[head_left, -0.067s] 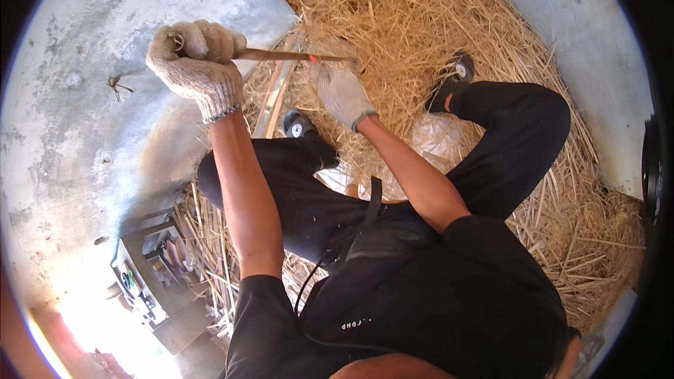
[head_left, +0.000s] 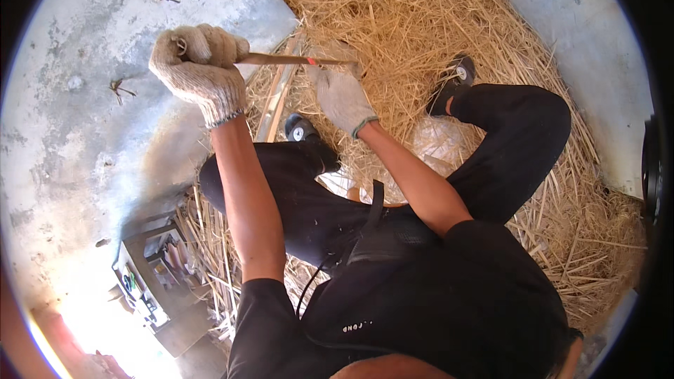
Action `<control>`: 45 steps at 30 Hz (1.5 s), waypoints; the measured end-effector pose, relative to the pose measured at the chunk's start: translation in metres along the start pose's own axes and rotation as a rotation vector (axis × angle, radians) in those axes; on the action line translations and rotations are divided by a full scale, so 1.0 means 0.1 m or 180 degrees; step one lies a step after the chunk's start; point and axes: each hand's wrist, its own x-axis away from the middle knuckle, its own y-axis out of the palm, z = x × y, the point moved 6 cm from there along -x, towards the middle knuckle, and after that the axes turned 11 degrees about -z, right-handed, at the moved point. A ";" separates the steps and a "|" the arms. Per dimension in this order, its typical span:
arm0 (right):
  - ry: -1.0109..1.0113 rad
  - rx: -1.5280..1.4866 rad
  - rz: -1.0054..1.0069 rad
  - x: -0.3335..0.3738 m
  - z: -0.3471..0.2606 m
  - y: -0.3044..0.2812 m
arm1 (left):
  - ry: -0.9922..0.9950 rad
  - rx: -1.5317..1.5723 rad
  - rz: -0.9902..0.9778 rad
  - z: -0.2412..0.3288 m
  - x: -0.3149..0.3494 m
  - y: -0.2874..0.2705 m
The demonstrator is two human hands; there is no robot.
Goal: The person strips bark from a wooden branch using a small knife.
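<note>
My left hand [head_left: 200, 63], in a knitted cream work glove, is raised before the pale wall at the left, its fingers wrapped around one end of a thin brown strip [head_left: 274, 59]. A small red band marks the strip about two thirds of the way along. It runs nearly level to my right hand [head_left: 342, 98], gloved likewise and lower over the straw-like litter. The strip crosses that hand between thumb and fingers, which are closed on it near its far end. Part of the right fingers blends into the litter behind and is hard to make out.
Dry straw-like strands [head_left: 400, 21] cover the floor around my legs. A few long flat slats [head_left: 279, 95] lie by my left shoe [head_left: 300, 128]. A mottled wall [head_left: 77, 105] stands close at left, another [head_left: 597, 63] at right. A shelf unit with small items [head_left: 165, 277] is lower left.
</note>
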 end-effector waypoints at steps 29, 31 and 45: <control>0.1345 0.0240 -0.0356 -0.22 1.91 0.23 | 0.0279 -0.0261 -0.0551 -0.12 0.09 0.32; 0.1505 0.0030 -0.0457 -0.31 1.85 0.13 | 0.0285 -0.0208 -0.0817 -0.13 0.02 0.40; 0.0429 -0.0103 0.0283 -0.36 1.26 0.22 | 0.0062 -0.0071 -0.0628 -0.09 -0.02 0.20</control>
